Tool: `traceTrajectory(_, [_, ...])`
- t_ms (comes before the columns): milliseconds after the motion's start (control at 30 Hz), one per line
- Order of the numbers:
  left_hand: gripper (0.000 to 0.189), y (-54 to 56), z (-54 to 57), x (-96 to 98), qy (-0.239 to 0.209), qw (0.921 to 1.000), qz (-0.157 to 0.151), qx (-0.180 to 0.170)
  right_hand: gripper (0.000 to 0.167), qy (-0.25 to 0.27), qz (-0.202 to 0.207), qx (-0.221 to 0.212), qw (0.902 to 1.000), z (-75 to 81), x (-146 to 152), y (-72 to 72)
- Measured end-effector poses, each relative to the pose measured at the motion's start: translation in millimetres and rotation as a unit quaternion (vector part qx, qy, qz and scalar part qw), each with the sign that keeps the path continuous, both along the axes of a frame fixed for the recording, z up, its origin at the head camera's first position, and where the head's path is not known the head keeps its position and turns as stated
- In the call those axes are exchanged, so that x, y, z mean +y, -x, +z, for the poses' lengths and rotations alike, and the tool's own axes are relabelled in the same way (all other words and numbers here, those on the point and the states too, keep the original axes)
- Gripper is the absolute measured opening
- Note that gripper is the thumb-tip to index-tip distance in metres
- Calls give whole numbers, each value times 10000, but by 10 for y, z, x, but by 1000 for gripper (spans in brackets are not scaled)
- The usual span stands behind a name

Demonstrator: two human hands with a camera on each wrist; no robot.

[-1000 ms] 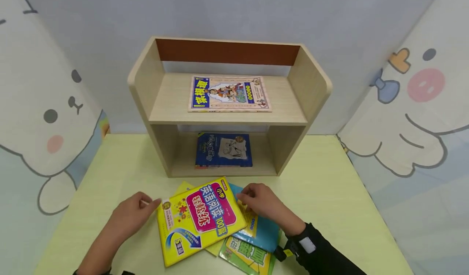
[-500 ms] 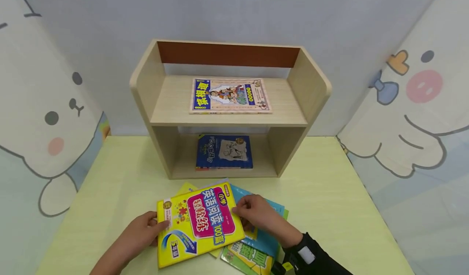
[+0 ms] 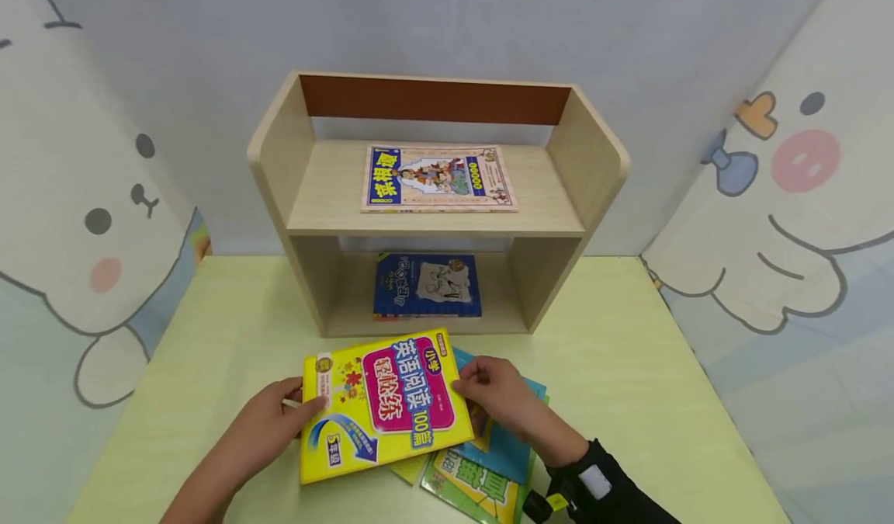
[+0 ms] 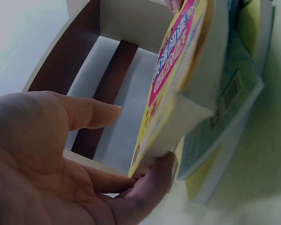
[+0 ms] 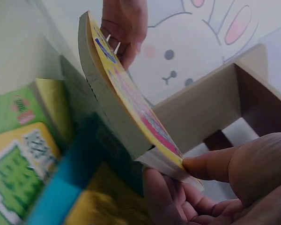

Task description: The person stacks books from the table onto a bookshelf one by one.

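A yellow workbook (image 3: pixel 387 407) with a pink panel is raised over a loose pile of books in the head view. My right hand (image 3: pixel 499 396) pinches its right edge; the right wrist view shows the thumb (image 5: pixel 210 164) on the cover side and curled fingers behind. At the left edge my left hand (image 3: pixel 268 423) has its fingers curled under the book. Its thumb (image 4: pixel 96 114) extends over the cover side, with a gap showing in the left wrist view. Beneath lie a blue book (image 3: pixel 506 450) and a green-and-yellow book (image 3: pixel 478 485), partly hidden.
Behind the pile stands a two-tier wooden bookshelf (image 3: pixel 433 234). A pale picture-covered book (image 3: pixel 440 178) lies flat on its upper shelf, a dark blue book (image 3: pixel 427 285) on the lower. The light green table (image 3: pixel 615 369) extends to both sides, between cartoon-printed curtains.
My left hand has moved right onto the yellow workbook's left edge. The workbook has risen and tilted slightly, with my right hand at its right edge. The shelf books are unchanged.
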State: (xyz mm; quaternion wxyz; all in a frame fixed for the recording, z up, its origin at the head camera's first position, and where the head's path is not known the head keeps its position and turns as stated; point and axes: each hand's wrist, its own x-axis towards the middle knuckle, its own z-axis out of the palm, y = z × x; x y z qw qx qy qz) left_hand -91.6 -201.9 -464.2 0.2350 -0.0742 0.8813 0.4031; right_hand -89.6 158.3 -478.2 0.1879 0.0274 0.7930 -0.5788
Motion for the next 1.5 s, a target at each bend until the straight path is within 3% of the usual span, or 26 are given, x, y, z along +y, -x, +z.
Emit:
traceTrajectory(200, [78,189,254,123,-550,9964,197,620,22,-165,-387,333,9986,241,137,206])
traceTrajectory(333, [74,392,280,288,-898,9885,155,1210,25,-171,-657,629,9957,284,259,447])
traceTrajectory(567, [73,1009,13,696,-1427,9690,-83,2014,40,-540,-1068,1047,9873,188,390,929])
traceTrajectory(733, [71,1356,-180,876,-1243,9687,-42,2150,47,-617,-1051,1062,9868,-20,373,1191])
traceTrajectory(900, [72,1569,-274,938,-1395,9684,-15,2069,48,-842,-1111,1064,9845,-170,348,1367])
traceTrajectory(1133, [71,1749,-348,1028,-1114,9724,-7,2052,51,-1036,-1061,1075,9831,-197,337,1496])
traceTrajectory(1300, [76,1743,-385,1039,-981,9779,47,1847,50,-1007,-989,1026,9847,-211,340,1531])
traceTrajectory(1500, [76,1739,-433,1008,-1181,9763,-71,1811,50,-1119,-946,998,9842,-210,324,1533])
